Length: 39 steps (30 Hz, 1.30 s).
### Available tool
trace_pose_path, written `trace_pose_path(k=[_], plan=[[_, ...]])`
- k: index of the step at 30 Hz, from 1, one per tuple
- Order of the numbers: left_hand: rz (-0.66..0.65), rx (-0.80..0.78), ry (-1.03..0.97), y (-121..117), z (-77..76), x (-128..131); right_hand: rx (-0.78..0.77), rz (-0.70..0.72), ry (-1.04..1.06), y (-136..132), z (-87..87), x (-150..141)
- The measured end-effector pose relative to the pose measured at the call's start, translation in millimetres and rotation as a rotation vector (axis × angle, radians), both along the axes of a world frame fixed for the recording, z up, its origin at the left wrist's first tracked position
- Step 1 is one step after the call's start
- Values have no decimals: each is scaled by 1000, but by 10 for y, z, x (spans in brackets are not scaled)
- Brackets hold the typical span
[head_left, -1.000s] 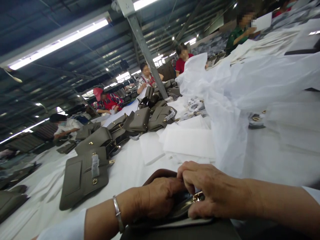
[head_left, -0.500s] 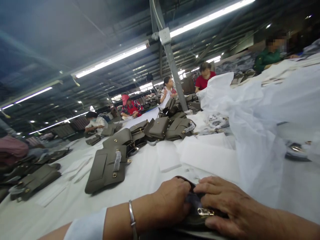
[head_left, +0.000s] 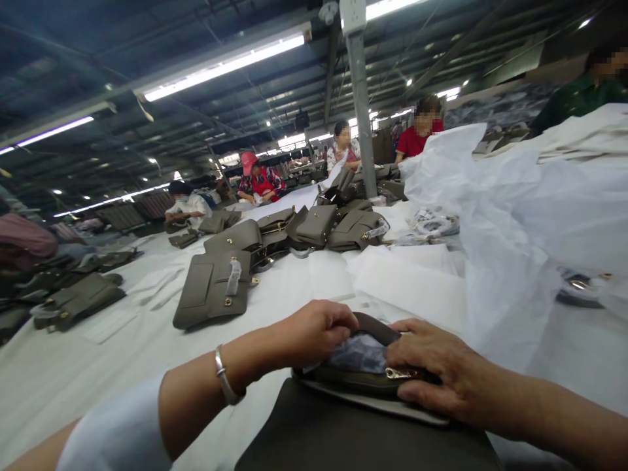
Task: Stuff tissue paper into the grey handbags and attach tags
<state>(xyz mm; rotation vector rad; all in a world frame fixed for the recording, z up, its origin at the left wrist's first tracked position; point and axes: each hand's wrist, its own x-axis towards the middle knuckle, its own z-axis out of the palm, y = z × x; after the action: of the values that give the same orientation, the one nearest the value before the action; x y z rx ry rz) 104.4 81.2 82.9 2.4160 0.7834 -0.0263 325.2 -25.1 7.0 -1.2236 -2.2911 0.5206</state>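
Two bare hands, in the head view, at the open mouth of an olive bag (head_left: 363,428), near and just right of centre. Probably light, soft at the rim and stiffer across the smooth face, perhaps easy to scuff; best held by both ends of the mouth, clear of the gold zip pull (head_left: 396,373). Inside, crumpled grey film (head_left: 360,354). Left hand (head_left: 314,333): fingers curled at the far rim's left end; pinching or merely resting, impossible to tell. Right hand (head_left: 432,366): knuckles up, clasping the right end, thumb near, fingers far. Farther left, other bags (head_left: 212,288); beyond, white sheets (head_left: 412,278).
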Motion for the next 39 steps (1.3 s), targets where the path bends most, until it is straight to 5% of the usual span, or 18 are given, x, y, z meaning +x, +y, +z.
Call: trace_pose_path(k=[5, 8, 13, 18, 26, 33, 36, 39], plan=[[-230, 244, 274, -16, -167, 21, -23, -56, -58, 17, -1, -11], [-292, 131, 333, 73, -241, 116, -66, -36, -88, -1, 37, -18], [-9, -20, -22, 149, 43, -37, -141, -75, -113, -17, 117, -9], [129, 154, 164, 2, 213, -464, -127, -50, -77, 31, 75, 8], [-228, 535, 298, -89, 8, -340, -107, -54, -98, 8, 92, -32], [-305, 524, 511, 58, -30, -142, -109, -11, -196, -50, 293, -51], [-316, 525, 354, 97, 11, -116, -102, -37, -117, -64, 246, -33], [-163, 636, 78, 84, 72, -85, -43, -110, 23, -81, 121, -25]])
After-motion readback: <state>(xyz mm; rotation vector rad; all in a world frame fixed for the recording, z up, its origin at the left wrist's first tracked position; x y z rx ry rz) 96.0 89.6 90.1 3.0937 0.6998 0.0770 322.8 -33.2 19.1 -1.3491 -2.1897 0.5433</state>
